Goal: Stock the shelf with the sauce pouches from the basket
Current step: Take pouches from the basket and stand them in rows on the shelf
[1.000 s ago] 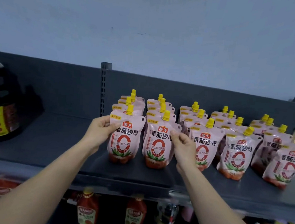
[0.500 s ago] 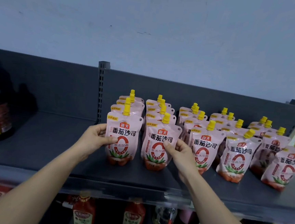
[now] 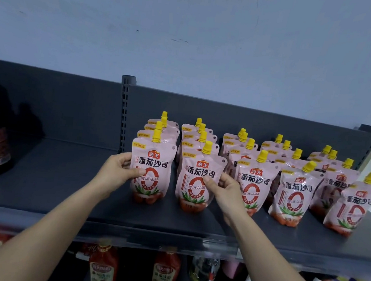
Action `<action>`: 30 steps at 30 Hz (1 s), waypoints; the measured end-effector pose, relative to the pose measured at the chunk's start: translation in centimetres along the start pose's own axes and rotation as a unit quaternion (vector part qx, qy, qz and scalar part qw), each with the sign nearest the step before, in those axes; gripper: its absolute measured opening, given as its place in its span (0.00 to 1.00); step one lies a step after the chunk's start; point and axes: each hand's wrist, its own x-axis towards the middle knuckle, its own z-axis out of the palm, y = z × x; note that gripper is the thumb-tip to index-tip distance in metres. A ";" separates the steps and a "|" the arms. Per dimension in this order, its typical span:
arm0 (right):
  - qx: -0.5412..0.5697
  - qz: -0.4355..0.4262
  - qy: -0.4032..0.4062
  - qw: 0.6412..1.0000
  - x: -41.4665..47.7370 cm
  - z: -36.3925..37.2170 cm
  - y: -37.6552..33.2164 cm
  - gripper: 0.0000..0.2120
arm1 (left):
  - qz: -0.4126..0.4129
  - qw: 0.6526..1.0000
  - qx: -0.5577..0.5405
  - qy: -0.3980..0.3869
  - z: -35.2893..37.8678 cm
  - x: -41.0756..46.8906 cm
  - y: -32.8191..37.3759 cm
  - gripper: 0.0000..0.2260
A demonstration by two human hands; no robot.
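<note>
While the left hand (image 3: 119, 172) pinches the leftmost pink yellow-capped sauce pouch (image 3: 156, 160) and the right hand (image 3: 223, 188) pinches the neighbouring pouch (image 3: 197, 175), both upright near the grey metal shelf (image 3: 65, 174)'s front edge, I'd square them gently against their rows.

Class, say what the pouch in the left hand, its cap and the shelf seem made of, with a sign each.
Pouch: likely satin plastic film; it bulges and wrinkles. Cap: seemingly hard yellow plastic, evenly moulded. Shelf: probably painted metal, matte dark grey, thin flat edge.
</note>
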 end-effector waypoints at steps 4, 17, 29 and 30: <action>-0.058 0.016 -0.023 0.998 -0.4 -0.2 0.2 0.13 | -0.013 1.000 0.020 -0.006 -0.2 0.1 -0.1 0.15; -0.160 0.000 -0.011 0.987 0.0 -0.3 0.5 0.18 | -0.005 0.996 0.086 0.001 0.0 -0.1 -0.4 0.16; -0.191 -0.006 -0.009 0.981 -0.1 -0.3 0.4 0.20 | -0.012 0.996 0.086 -0.003 -0.2 0.0 -0.4 0.17; -0.194 -0.006 -0.005 0.981 -0.1 -0.3 0.4 0.21 | -0.015 0.996 0.092 -0.003 -0.2 0.0 -0.4 0.16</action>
